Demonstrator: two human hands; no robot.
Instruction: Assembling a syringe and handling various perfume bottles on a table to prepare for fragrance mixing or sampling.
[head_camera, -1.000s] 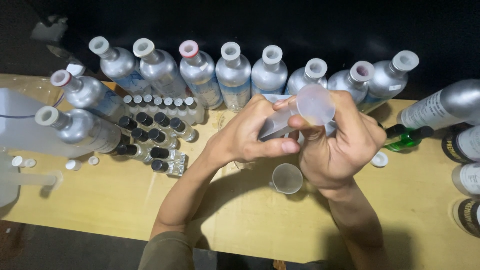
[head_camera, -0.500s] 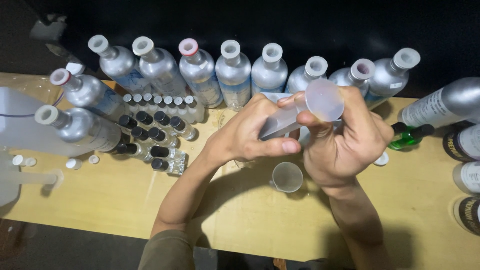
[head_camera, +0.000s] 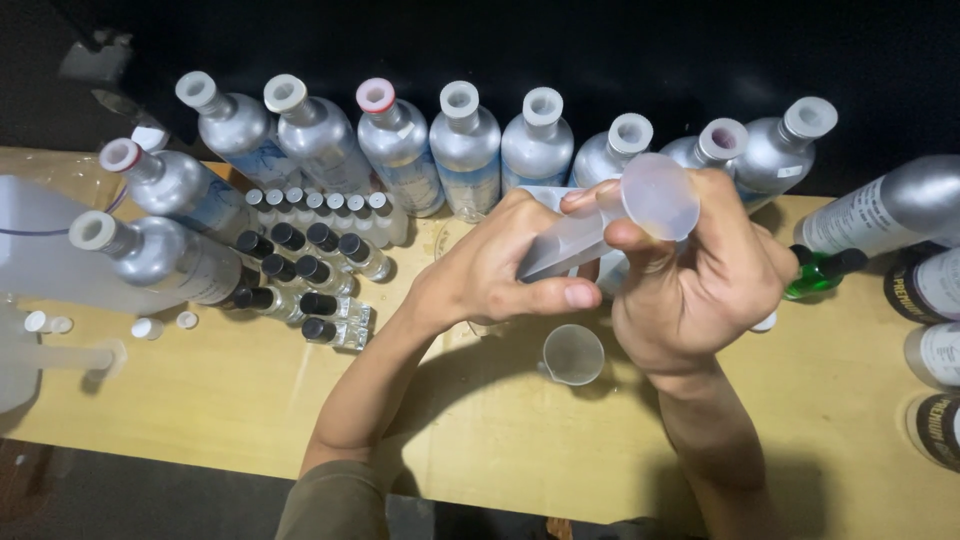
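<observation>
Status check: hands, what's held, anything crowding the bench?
Both hands, left hand and right hand, grip translucent syringe. Small beaker below. Silver bottles and vials crowd left.

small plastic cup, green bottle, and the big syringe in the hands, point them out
small plastic cup (head_camera: 573, 354), head view, its open mouth
green bottle (head_camera: 808, 275), head view, its glass body
big syringe (head_camera: 570, 245), head view, middle of its clear barrel

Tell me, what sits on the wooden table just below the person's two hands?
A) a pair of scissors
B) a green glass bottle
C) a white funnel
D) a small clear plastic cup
D: a small clear plastic cup stands on the wooden table directly beneath the left hand and right hand, which together hold a translucent tube.
</observation>
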